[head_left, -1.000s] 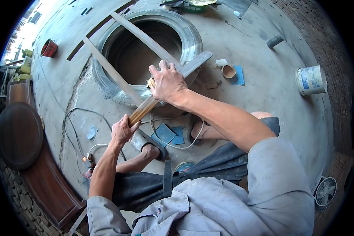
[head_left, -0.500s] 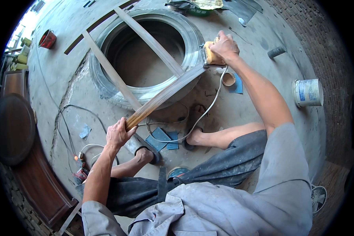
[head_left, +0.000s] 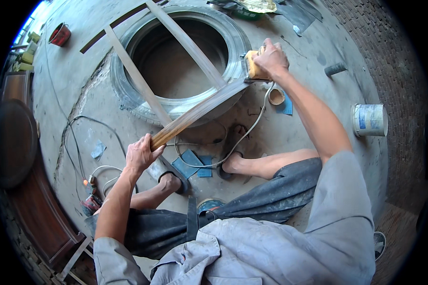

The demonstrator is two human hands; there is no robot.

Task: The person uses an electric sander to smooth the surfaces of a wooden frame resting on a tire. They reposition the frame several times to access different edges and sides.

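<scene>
The near end of the wooden strip (head_left: 195, 113) is clenched in the left hand (head_left: 139, 154); the yellow sander (head_left: 252, 66), gripped by the right hand (head_left: 271, 59), is pressed at its far end, little changed since half a second ago.

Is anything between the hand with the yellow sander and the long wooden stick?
Nothing visible. The right hand presses the yellow sander straight onto the far end of the wooden strip; the left hand grips its near end.

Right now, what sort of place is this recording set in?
Probably an informal woodworking spot on a bare concrete floor. The hands sand a long wooden slat laid across a large rubber tyre used as a bench, with a white paint tin standing beside a brick wall.
</scene>
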